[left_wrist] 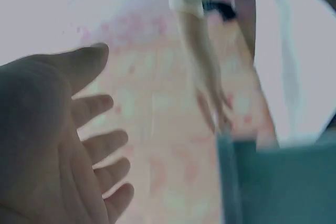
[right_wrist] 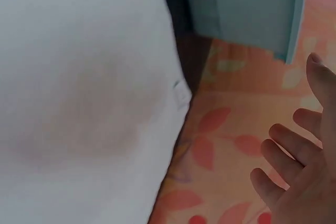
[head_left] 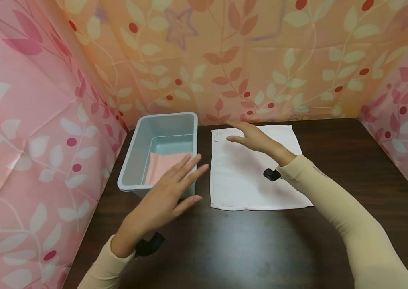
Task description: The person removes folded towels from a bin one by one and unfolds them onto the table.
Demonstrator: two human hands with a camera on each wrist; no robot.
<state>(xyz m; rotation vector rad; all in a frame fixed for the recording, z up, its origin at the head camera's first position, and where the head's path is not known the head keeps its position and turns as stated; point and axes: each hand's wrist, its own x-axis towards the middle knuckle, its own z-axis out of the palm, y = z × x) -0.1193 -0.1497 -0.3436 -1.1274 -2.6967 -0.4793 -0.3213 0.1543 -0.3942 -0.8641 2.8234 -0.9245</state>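
Nearest, the left hand (head_left: pixel 167 192) hovers above the dark surface (head_left: pixel 204 249), palm bare and its straight fingers fanned apart, with the grey-blue basin (head_left: pixel 175 125) just past its fingertips and to their left, and the folded pink cloth (head_left: pixel 162 164) lying inside on the basin's floor. To the right of that hand, a white towel (head_left: pixel 247 184) lies spread flat, and over its far half hangs the right hand (head_left: pixel 254 138), likewise wide and holding nothing, a small label (head_left: pixel 216 137) on the towel's corner left of its fingertips. Beyond both hands rises an orange leaf-patterned curtain (head_left: pixel 225 60).
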